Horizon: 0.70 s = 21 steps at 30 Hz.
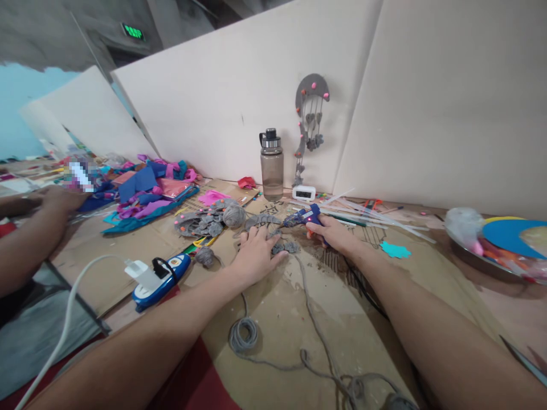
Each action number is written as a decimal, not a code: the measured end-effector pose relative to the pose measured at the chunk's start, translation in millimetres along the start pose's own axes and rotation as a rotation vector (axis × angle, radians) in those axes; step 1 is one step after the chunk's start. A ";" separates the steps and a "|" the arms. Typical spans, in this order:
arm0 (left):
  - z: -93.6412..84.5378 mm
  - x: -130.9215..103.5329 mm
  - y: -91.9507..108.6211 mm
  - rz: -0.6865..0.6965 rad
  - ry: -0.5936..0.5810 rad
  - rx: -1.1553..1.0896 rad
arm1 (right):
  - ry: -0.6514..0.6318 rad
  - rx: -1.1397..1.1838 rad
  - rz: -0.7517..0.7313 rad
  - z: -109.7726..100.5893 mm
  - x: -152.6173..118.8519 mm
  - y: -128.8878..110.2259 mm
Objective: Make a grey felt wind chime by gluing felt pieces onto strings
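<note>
My right hand [335,232] is closed round a blue hot glue gun [308,215], its nozzle pointing left. Just left of the nozzle, my left hand [257,253] lies over grey yarn pieces with its fingers spread. A grey crescent piece [261,221] lies beyond those fingers, and small grey shapes [286,247] sit beside the thumb. Grey cord [308,302] trails from there toward me, with a coil [243,335] lower down. A grey yarn ball [235,213] rests beside a pile of grey decorated pieces [199,222]. What lies under my left palm is hidden.
A bottle [272,171] and a small white display [304,193] stand at the back, near a hanging grey crescent ornament [314,85]. Glue sticks [384,219] lie right of them. A power strip [161,282] is at left, a filled bowl [482,259] at right. Another person's arm [38,239] reaches in.
</note>
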<state>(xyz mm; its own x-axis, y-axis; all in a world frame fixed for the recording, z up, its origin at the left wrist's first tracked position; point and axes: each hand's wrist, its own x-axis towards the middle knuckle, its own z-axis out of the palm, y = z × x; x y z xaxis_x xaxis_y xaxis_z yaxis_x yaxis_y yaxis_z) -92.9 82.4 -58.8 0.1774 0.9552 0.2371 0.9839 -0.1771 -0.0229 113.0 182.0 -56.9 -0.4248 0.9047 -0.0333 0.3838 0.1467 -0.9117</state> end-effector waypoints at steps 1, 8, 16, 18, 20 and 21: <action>0.1 0.0 0.0 0.004 0.002 -0.001 | -0.009 0.005 0.002 -0.3 -0.3 -0.8; -0.1 0.3 1.4 -0.018 -0.019 0.029 | -0.001 -0.103 0.026 -0.6 2.6 -1.1; 0.5 -0.3 0.9 -0.011 -0.011 0.025 | -0.015 0.003 0.027 -1.3 2.1 -1.3; 0.4 -0.4 1.0 -0.010 -0.010 0.029 | -0.014 -0.054 0.024 -0.7 3.4 -0.2; 0.3 -0.5 1.2 -0.010 -0.012 0.029 | 0.000 -0.083 0.032 0.1 4.2 0.3; 0.3 -0.4 1.2 -0.012 -0.013 0.028 | 0.006 -0.077 0.035 0.4 4.1 0.1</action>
<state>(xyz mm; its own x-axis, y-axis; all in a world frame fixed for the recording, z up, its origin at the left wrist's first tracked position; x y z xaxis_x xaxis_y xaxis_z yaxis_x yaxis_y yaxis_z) -91.8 81.8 -59.2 0.1653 0.9604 0.2245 0.9862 -0.1588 -0.0469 111.0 185.6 -57.2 -0.4051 0.9122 -0.0620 0.4604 0.1450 -0.8758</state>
